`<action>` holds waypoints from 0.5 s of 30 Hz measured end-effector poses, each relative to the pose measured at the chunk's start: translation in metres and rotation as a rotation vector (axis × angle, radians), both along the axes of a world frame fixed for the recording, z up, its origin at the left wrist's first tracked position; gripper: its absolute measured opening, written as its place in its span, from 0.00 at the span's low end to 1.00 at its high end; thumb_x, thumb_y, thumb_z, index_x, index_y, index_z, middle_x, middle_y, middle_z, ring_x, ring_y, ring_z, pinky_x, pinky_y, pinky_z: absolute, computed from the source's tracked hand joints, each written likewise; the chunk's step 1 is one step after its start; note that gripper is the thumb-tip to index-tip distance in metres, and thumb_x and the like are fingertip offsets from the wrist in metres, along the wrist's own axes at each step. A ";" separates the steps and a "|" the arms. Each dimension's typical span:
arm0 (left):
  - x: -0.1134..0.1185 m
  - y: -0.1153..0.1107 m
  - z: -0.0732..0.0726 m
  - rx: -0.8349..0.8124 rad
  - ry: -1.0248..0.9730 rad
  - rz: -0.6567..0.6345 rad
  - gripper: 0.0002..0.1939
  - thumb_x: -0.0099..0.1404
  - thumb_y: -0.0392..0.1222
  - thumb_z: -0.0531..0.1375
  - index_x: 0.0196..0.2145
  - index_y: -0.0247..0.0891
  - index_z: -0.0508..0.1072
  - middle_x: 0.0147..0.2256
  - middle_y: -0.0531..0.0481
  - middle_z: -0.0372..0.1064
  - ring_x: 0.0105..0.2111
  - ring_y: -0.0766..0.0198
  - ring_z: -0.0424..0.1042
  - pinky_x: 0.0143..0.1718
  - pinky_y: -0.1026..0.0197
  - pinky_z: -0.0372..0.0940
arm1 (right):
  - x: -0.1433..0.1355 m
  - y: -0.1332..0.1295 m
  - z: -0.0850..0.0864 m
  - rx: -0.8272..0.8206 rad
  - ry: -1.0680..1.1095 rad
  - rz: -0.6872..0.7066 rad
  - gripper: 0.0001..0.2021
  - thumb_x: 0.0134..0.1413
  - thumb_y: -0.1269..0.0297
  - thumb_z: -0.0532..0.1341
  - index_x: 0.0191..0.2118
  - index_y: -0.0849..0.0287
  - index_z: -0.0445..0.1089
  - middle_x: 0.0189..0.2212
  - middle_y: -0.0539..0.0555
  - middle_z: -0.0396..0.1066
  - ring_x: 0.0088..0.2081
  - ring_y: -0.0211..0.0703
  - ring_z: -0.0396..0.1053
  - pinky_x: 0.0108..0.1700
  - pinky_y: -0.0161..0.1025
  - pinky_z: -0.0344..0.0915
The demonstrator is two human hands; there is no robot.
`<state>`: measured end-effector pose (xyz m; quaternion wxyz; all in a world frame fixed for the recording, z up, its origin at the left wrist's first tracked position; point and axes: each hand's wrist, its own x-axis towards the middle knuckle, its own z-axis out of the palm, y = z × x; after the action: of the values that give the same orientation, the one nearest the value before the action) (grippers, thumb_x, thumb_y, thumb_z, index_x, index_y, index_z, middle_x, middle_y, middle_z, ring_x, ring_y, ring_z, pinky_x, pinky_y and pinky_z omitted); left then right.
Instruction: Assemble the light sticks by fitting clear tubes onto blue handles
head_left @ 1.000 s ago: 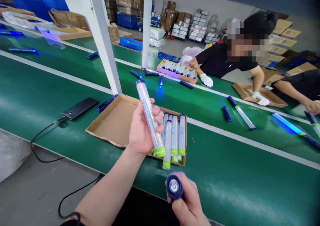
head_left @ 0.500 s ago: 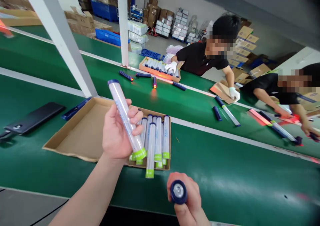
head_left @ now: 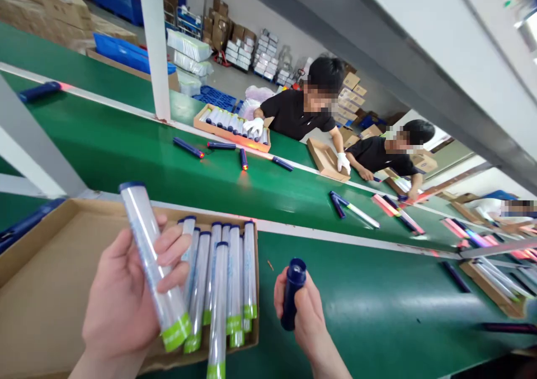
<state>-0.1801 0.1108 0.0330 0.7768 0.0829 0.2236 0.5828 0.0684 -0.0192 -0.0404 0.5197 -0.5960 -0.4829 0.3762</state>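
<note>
My left hand (head_left: 115,298) is wrapped round a clear plastic tube (head_left: 143,239) with a dark blue cap and a green band at its lower end. It is tilted over a shallow cardboard box (head_left: 46,289). Several similar tubes (head_left: 218,306) lie in the box's right part, one sticking out over the near edge. To the right of the box, my right hand (head_left: 309,312) grips a dark blue flashlight (head_left: 289,298), its round head end upward. The flashlight and the held tube are apart.
Several dark blue flashlights (head_left: 188,148) lie on the green conveyor (head_left: 293,200) beyond, some glowing red. Across it, a person in white gloves (head_left: 254,126) has a hand at a filled box (head_left: 235,135). White posts (head_left: 155,48) rise nearby; an overhead beam crosses above.
My view has swung right. The flashlight in my right hand has tipped from pointing at me to nearly upright. The left hand keeps its hold on the tube.
</note>
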 end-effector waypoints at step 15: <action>0.008 0.001 -0.042 -0.275 -0.190 -0.105 0.08 0.67 0.37 0.58 0.44 0.45 0.73 0.25 0.55 0.58 0.15 0.69 0.57 0.07 0.70 0.62 | 0.105 0.071 -0.027 0.246 -0.579 -0.154 0.18 0.74 0.47 0.58 0.46 0.58 0.73 0.33 0.49 0.71 0.33 0.43 0.69 0.38 0.41 0.67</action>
<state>-0.1720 0.1120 -0.0090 0.8280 -0.0682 0.2220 0.5104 0.1734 0.0515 -0.0676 0.4559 -0.6456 -0.6061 0.0893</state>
